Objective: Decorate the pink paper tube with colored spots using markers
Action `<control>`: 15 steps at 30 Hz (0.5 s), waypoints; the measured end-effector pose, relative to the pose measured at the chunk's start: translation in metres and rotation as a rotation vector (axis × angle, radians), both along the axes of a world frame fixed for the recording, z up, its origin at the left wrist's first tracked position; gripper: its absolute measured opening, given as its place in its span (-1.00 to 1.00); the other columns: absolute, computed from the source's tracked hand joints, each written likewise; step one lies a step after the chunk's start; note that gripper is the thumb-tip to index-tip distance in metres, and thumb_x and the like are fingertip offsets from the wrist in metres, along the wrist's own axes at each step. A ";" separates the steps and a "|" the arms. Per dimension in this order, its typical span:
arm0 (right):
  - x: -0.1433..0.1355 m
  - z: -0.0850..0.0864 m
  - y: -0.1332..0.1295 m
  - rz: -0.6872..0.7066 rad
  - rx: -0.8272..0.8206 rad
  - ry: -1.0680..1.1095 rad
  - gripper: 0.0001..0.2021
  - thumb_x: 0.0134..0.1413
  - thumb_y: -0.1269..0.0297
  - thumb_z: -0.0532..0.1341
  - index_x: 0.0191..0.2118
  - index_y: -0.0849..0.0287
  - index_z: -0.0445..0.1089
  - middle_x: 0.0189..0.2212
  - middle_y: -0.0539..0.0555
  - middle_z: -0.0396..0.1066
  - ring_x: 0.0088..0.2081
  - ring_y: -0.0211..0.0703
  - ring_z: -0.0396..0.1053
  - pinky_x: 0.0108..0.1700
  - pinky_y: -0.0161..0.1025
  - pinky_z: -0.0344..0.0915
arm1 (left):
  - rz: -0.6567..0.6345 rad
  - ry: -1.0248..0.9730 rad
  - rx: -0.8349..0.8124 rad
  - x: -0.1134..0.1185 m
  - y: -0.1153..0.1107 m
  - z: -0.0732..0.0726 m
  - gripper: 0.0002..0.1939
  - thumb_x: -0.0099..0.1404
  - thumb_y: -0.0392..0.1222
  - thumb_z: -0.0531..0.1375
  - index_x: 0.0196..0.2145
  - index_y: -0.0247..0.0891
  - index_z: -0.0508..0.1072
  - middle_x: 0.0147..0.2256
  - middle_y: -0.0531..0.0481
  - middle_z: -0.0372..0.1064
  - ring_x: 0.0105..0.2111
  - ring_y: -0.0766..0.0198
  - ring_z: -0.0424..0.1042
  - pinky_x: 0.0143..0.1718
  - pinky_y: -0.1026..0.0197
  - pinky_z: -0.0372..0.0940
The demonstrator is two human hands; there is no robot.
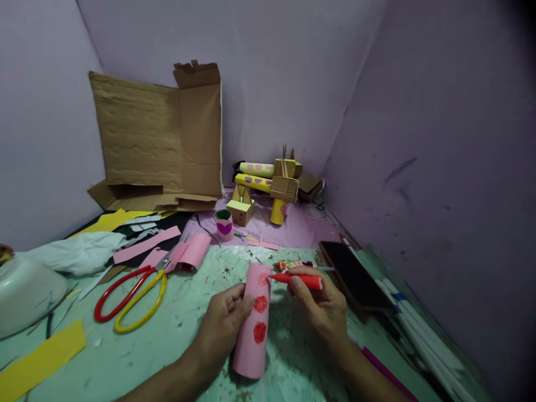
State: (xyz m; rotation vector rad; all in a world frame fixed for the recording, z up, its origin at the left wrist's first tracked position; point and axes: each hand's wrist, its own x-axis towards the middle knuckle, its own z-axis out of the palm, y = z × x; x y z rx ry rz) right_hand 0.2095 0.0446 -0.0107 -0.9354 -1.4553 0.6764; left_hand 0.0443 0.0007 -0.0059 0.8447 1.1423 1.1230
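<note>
A pink paper tube (250, 350) lies lengthwise near the front of the table, with several red spots down its upper side. My left hand (221, 324) is closed round its left side, the thumb resting on top. In my right hand (320, 304) is a red marker (304, 280), pinched between thumb and fingers. The marker's tip points left and meets the tube's far end, at the faintest spot.
Large scissors (161, 271) with red and yellow handles lie left, by pink paper (197, 251). A phone (354, 273) is at the right. Behind stand a pink cup (224, 229), cardboard figures (285, 188) and an opened carton (142, 134). A white bowl (31, 293) is far left.
</note>
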 end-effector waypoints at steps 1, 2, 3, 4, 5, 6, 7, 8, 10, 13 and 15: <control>0.000 -0.001 0.000 0.003 0.000 -0.001 -0.90 0.05 0.30 0.24 -0.31 0.15 0.49 -0.42 0.08 0.53 -0.44 -0.16 0.46 -0.41 -0.23 0.39 | 0.001 -0.002 0.002 0.000 0.000 0.000 -0.54 0.04 0.10 0.32 -0.26 -0.36 0.52 -0.52 0.04 0.36 -0.54 0.35 0.23 -0.52 0.33 0.13; 0.000 -0.001 0.000 0.008 0.001 -0.005 -0.90 0.05 0.30 0.24 -0.31 0.15 0.49 -0.41 0.07 0.53 -0.44 -0.16 0.46 -0.41 -0.24 0.39 | -0.001 -0.003 0.001 0.000 0.001 0.000 -0.54 0.05 0.10 0.32 -0.25 -0.36 0.52 -0.52 0.03 0.37 -0.53 0.35 0.24 -0.51 0.32 0.14; 0.000 -0.002 0.000 0.013 0.007 -0.011 -0.90 0.06 0.31 0.24 -0.30 0.15 0.49 -0.41 0.07 0.52 -0.44 -0.17 0.45 -0.41 -0.24 0.38 | -0.001 -0.003 0.002 0.000 0.001 0.000 -0.53 0.05 0.10 0.32 -0.23 -0.35 0.51 -0.51 0.02 0.38 -0.52 0.33 0.25 -0.50 0.32 0.15; 0.000 -0.003 0.000 0.020 0.016 -0.019 -0.91 0.06 0.31 0.24 -0.30 0.14 0.49 -0.41 0.06 0.52 -0.44 -0.16 0.46 -0.40 -0.24 0.38 | -0.003 -0.001 0.002 0.000 0.001 0.000 -0.53 0.05 0.10 0.32 -0.22 -0.35 0.51 -0.50 0.02 0.39 -0.51 0.32 0.25 -0.49 0.31 0.15; 0.000 -0.004 0.001 0.026 0.027 -0.029 -0.91 0.07 0.31 0.24 -0.29 0.14 0.49 -0.41 0.06 0.52 -0.42 -0.16 0.46 -0.38 -0.23 0.38 | -0.003 0.003 0.003 0.000 0.001 0.000 -0.52 0.05 0.10 0.32 -0.22 -0.35 0.51 -0.50 0.01 0.40 -0.51 0.32 0.25 -0.49 0.31 0.15; 0.000 -0.004 0.001 0.030 0.039 -0.036 -0.91 0.07 0.31 0.24 -0.29 0.13 0.48 -0.41 0.05 0.51 -0.41 -0.15 0.47 -0.36 -0.22 0.38 | -0.002 0.006 0.003 0.000 0.001 0.000 -0.52 0.04 0.10 0.32 -0.22 -0.36 0.51 -0.49 0.01 0.40 -0.51 0.32 0.25 -0.49 0.31 0.15; 0.000 -0.005 0.001 0.030 0.049 -0.040 -0.91 0.07 0.32 0.24 -0.29 0.13 0.48 -0.40 0.05 0.51 -0.40 -0.14 0.47 -0.34 -0.21 0.39 | -0.003 0.009 0.007 0.000 0.000 0.001 -0.52 0.05 0.10 0.32 -0.22 -0.36 0.51 -0.49 0.01 0.40 -0.50 0.32 0.25 -0.48 0.31 0.14; 0.000 -0.006 0.002 0.029 0.051 -0.040 -0.91 0.08 0.32 0.24 -0.28 0.13 0.48 -0.39 0.06 0.51 -0.38 -0.13 0.48 -0.32 -0.20 0.39 | -0.006 0.010 0.012 0.000 0.000 0.001 -0.52 0.05 0.10 0.32 -0.22 -0.36 0.51 -0.48 0.01 0.40 -0.50 0.32 0.24 -0.48 0.30 0.14; -0.001 -0.006 0.002 0.024 0.047 -0.036 -0.91 0.09 0.32 0.23 -0.27 0.13 0.48 -0.37 0.07 0.52 -0.33 -0.10 0.48 -0.30 -0.19 0.39 | -0.022 0.010 0.019 0.000 0.000 0.000 -0.51 0.07 0.10 0.31 -0.20 -0.36 0.51 -0.47 0.00 0.41 -0.49 0.31 0.25 -0.48 0.30 0.15; -0.001 -0.005 0.002 0.026 0.041 -0.036 -0.90 0.09 0.31 0.22 -0.28 0.14 0.48 -0.37 0.08 0.52 -0.32 -0.09 0.49 -0.31 -0.19 0.39 | -0.048 0.012 0.030 -0.001 0.000 -0.004 -0.50 0.09 0.11 0.29 -0.15 -0.35 0.50 -0.45 -0.02 0.43 -0.47 0.29 0.27 -0.46 0.28 0.17; -0.001 -0.005 0.001 0.024 0.047 -0.037 -0.91 0.09 0.31 0.23 -0.29 0.14 0.48 -0.40 0.07 0.51 -0.38 -0.11 0.48 -0.35 -0.21 0.39 | -0.057 0.022 0.044 -0.002 0.001 -0.006 -0.51 0.12 0.11 0.27 -0.14 -0.34 0.50 -0.44 -0.02 0.44 -0.46 0.27 0.28 -0.45 0.27 0.18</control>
